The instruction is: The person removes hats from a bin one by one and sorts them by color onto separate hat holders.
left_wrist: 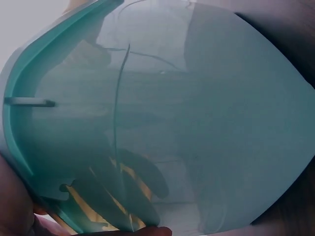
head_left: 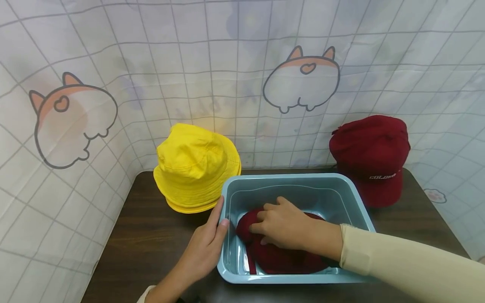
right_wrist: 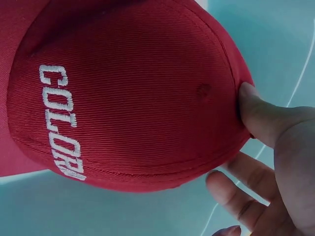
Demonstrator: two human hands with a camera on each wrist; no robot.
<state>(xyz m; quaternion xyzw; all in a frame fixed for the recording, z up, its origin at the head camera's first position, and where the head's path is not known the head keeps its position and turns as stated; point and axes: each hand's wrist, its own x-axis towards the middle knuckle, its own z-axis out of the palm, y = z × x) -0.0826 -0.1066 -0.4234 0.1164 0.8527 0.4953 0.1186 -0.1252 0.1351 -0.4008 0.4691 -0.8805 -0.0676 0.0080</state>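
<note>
A maroon baseball cap (head_left: pixel 288 259) lies in a light blue plastic tub (head_left: pixel 291 177). My right hand (head_left: pixel 288 225) reaches into the tub and pinches the crown's edge, thumb on top and fingers beneath. White embroidered letters show on the cap (right_wrist: pixel 123 98) in the right wrist view. At the tub's left side, my left hand (head_left: pixel 202 248) holds the rim, its thumb over the edge and its fingers along the outside. The left wrist view is filled by the outer wall of the tub (left_wrist: pixel 162 113), where the fingers are reflected.
A yellow bucket hat (head_left: pixel 193 164) stands behind the tub's left corner, its brim close to it. Another maroon cap (head_left: pixel 371 147) stands at the back right, beside the tub. The dark wooden table (head_left: pixel 144 235) ends against a white gridded curtain (head_left: pixel 189 63).
</note>
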